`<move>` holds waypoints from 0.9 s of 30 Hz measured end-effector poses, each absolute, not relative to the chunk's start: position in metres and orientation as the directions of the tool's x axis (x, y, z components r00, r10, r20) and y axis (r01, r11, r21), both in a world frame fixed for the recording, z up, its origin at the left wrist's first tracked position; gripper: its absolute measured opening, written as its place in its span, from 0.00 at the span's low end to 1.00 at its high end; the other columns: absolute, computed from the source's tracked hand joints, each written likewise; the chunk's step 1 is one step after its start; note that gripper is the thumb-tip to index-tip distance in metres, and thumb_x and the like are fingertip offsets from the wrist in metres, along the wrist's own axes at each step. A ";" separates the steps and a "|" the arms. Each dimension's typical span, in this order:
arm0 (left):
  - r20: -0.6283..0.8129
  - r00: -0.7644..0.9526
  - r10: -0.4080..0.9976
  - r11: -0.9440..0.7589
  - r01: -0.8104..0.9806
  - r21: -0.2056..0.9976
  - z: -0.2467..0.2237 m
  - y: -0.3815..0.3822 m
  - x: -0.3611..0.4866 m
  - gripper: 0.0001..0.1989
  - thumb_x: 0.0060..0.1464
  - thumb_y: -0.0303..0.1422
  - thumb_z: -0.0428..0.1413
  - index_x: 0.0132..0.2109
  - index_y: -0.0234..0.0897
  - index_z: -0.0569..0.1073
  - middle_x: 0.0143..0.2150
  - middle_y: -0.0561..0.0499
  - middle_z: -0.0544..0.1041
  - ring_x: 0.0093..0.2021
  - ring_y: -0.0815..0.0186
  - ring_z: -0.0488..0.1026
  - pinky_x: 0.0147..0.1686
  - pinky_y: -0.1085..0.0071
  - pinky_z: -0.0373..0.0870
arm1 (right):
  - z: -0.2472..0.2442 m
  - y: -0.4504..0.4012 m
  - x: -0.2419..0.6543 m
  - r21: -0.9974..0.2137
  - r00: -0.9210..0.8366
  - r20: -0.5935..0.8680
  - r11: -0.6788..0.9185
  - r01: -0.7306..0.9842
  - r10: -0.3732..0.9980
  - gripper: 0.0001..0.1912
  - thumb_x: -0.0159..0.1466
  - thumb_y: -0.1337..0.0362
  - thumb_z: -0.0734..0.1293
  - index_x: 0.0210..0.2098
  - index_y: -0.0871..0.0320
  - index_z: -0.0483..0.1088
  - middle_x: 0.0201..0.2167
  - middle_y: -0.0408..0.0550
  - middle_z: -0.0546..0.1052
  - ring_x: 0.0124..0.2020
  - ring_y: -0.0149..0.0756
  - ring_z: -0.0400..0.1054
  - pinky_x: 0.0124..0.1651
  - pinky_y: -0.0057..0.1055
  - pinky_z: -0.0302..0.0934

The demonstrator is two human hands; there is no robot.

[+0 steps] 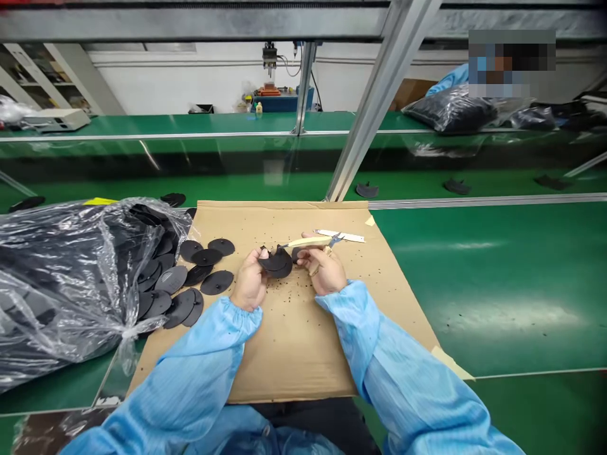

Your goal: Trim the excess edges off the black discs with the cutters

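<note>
Over the middle of the brown cardboard sheet (294, 354), my left hand (250, 281) grips a curved black plastic part (276, 264) by its left end. My right hand (325, 270) is closed around a tool with pale yellow handles (310, 242), whose dark tip points left at the upper edge of the black part. A small dark piece lies by my right fingertips; whether they touch it I cannot tell. Several flat black discs (217, 282) lie left of my left hand. Small black scraps are scattered on the cardboard around both hands.
A large clear plastic bag (71, 278) of black discs bulges at the left. A white strip (341, 236) lies on the cardboard behind my right hand. Beyond, a green conveyor (284, 183) carries black parts past a slanted metal post (370, 107). A person stands at the back right.
</note>
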State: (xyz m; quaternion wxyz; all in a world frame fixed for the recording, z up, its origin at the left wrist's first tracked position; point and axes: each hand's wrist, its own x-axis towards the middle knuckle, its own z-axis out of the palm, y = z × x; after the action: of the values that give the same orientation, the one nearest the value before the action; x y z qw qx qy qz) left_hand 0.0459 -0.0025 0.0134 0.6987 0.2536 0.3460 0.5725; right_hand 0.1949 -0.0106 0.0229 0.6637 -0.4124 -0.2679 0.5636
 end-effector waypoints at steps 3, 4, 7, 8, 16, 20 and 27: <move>-0.304 0.274 0.912 0.406 -0.696 0.592 0.019 -0.002 0.041 0.07 0.55 0.32 0.53 0.35 0.33 0.72 0.36 0.46 0.77 0.40 0.62 0.75 0.40 0.66 0.72 | 0.023 -0.011 0.198 -0.786 0.124 -0.119 -0.018 -0.618 0.985 0.14 0.50 0.64 0.71 0.37 0.57 0.72 0.36 0.45 0.75 0.34 0.33 0.68 0.35 0.30 0.66; -0.324 0.329 0.887 0.460 -0.684 0.565 0.020 -0.002 0.039 0.10 0.57 0.34 0.50 0.36 0.32 0.73 0.38 0.43 0.77 0.42 0.59 0.75 0.40 0.63 0.73 | 0.024 -0.012 0.199 -0.768 0.096 -0.115 -0.028 -0.640 0.989 0.13 0.50 0.64 0.71 0.36 0.56 0.71 0.38 0.45 0.75 0.36 0.33 0.69 0.37 0.31 0.66; -0.334 0.416 0.846 0.534 -0.640 0.553 0.024 -0.002 0.032 0.19 0.60 0.41 0.46 0.42 0.30 0.74 0.43 0.38 0.77 0.45 0.54 0.75 0.37 0.62 0.74 | 0.027 -0.014 0.200 -0.742 0.058 -0.075 -0.017 -0.670 0.996 0.14 0.52 0.65 0.70 0.39 0.53 0.71 0.44 0.44 0.75 0.41 0.35 0.70 0.41 0.33 0.67; -0.331 0.429 0.841 0.541 -0.633 0.554 0.024 -0.002 0.031 0.22 0.59 0.45 0.46 0.43 0.30 0.74 0.45 0.37 0.76 0.45 0.53 0.75 0.35 0.63 0.75 | 0.029 -0.015 0.200 -0.742 0.056 -0.056 -0.004 -0.670 0.997 0.16 0.52 0.65 0.70 0.41 0.52 0.71 0.46 0.43 0.74 0.42 0.36 0.70 0.41 0.34 0.67; -0.328 0.360 0.873 0.480 -0.521 0.706 0.025 -0.007 0.037 0.24 0.50 0.48 0.59 0.45 0.33 0.72 0.41 0.40 0.76 0.36 0.58 0.77 0.26 0.69 0.74 | 0.034 -0.018 0.202 -0.817 0.030 0.076 0.079 -0.571 0.997 0.20 0.56 0.57 0.69 0.49 0.44 0.69 0.52 0.42 0.71 0.45 0.38 0.69 0.41 0.36 0.68; -0.319 0.250 0.914 0.396 -0.393 0.830 0.021 -0.009 0.042 0.15 0.45 0.32 0.64 0.40 0.29 0.72 0.32 0.46 0.75 0.25 0.68 0.74 0.17 0.77 0.65 | 0.032 -0.016 0.204 -0.817 0.051 0.080 0.095 -0.569 0.995 0.16 0.57 0.56 0.68 0.46 0.47 0.70 0.53 0.43 0.71 0.41 0.36 0.70 0.38 0.34 0.67; -0.258 0.234 0.937 0.336 -0.412 0.847 0.021 -0.009 0.041 0.17 0.43 0.33 0.65 0.39 0.34 0.70 0.30 0.49 0.76 0.22 0.70 0.71 0.17 0.78 0.64 | 0.029 -0.012 0.207 -0.825 0.083 0.082 0.114 -0.554 0.993 0.13 0.57 0.55 0.69 0.39 0.54 0.70 0.45 0.49 0.75 0.44 0.39 0.70 0.43 0.37 0.67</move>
State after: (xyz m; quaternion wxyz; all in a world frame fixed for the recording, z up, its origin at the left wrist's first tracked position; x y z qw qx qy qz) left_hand 0.0407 -0.0090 0.0206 0.7132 0.3290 0.3992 0.4731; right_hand 0.2068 -0.0123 0.0292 0.6625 -0.3199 -0.3435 0.5837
